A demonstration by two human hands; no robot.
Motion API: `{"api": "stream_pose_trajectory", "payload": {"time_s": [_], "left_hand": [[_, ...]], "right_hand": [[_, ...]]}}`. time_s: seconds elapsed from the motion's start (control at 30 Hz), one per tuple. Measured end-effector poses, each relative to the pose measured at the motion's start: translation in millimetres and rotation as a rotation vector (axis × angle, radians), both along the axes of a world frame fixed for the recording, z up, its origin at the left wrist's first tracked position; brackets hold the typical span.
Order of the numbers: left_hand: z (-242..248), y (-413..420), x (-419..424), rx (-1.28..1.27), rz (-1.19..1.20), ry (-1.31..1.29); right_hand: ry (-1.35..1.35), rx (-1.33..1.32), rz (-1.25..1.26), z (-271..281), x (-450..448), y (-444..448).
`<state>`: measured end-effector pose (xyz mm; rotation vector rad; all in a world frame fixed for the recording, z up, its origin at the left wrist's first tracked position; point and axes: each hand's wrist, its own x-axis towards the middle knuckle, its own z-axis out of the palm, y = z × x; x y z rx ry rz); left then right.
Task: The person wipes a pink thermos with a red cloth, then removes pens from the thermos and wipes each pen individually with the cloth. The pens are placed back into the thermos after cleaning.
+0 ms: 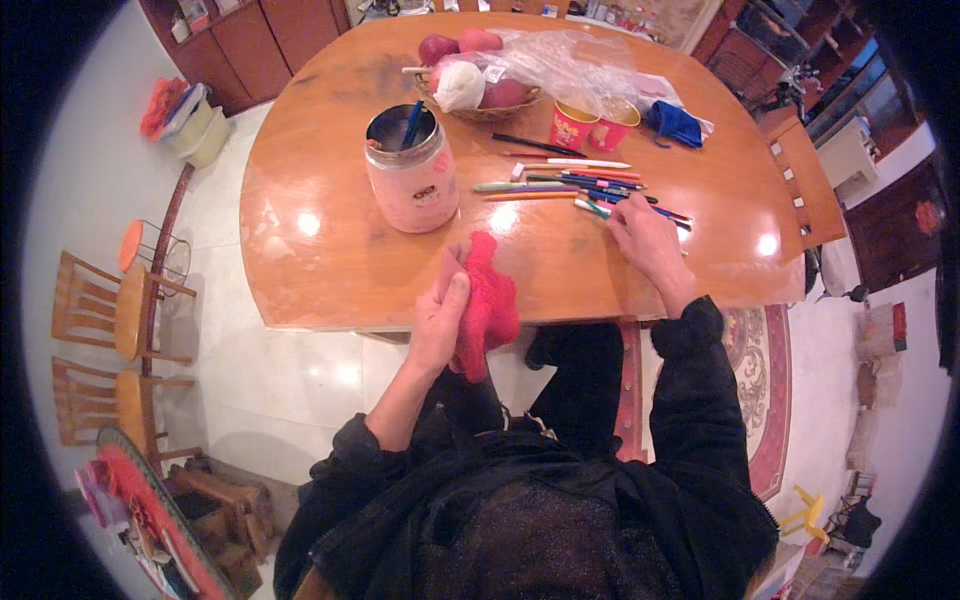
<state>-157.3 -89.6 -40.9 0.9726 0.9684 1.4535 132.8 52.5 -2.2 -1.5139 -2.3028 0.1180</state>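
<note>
Near the table's front edge, my left hand (442, 315) grips a bright pink-red cloth (489, 304) that hangs down past the edge. My right hand (646, 238) is at the right end of a loose row of pens and pencils (532, 196). Its fingertips are down by a green-and-white pen (592, 208); whether they pinch anything cannot be made out. A pink jar with a metal rim (415, 187) stands open at the left, with a dark blue pen (412, 124) and something else inside. A white eraser (517, 172) lies at the row's left end.
Behind the pens stand a wicker basket (487, 114) of fruit, clear plastic bags (555, 64), and two paper cups, the nearer red and yellow (571, 127). A blue cloth pouch (675, 124) lies to their right. The wooden table (337, 277) has a rounded outline; wooden chairs (131, 311) stand at left.
</note>
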Motion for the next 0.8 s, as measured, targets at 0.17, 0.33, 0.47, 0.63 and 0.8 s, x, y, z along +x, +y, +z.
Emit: {"api": "stream_pose_trajectory", "payload": {"time_s": [0.17,0.33,0.47,0.63,0.8], "left_hand": [[16,-1,6,-0.094,-0.034,-0.195],[17,-1,68,0.198,-0.072,0.171],[13,-8,66,0.079,-0.082,0.248],[5,-20,66,0.013,-0.069,0.264],[-17,-20,56,-0.048,-0.113,0.167]], "right_hand": [[0.999,-0.501,0.035,41,-30,-27],[1.134,-0.655,0.237,33,-94,-76],[1.154,-0.566,0.240,29,-91,-86],[1.397,-0.220,0.020,64,-68,-70],[1.047,-0.479,0.097,45,-59,-75]]}}
